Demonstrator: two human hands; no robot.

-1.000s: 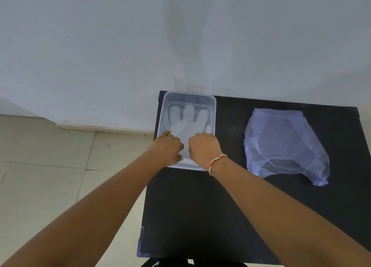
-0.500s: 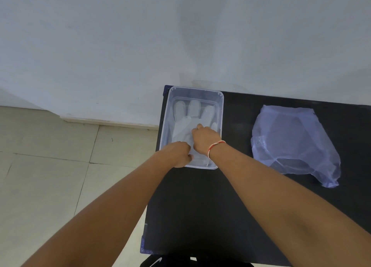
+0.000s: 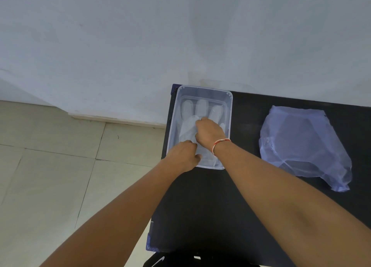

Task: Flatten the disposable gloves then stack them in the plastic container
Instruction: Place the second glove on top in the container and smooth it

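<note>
A clear plastic container (image 3: 203, 89) stands at the table's far left corner. A whitish disposable glove (image 3: 187, 126) lies flat inside it, fingers pointing toward the wall. My right hand (image 3: 208, 132), with a red-and-white wrist thread, rests on the glove's palm with fingers curled down onto it. My left hand (image 3: 183, 156) sits at the container's near left corner, fingers bent over the glove's cuff end. The hands hide whether either one pinches the glove or only presses it.
A crumpled translucent bluish plastic bag (image 3: 303, 144) lies on the black table (image 3: 230, 206) to the right of the container. The table's left edge drops to a tiled floor (image 3: 60, 166). A white wall stands right behind the table.
My right hand has slid farther up the glove toward its fingers. My left hand has drawn back to the container's near corner. The view has shifted a little.
</note>
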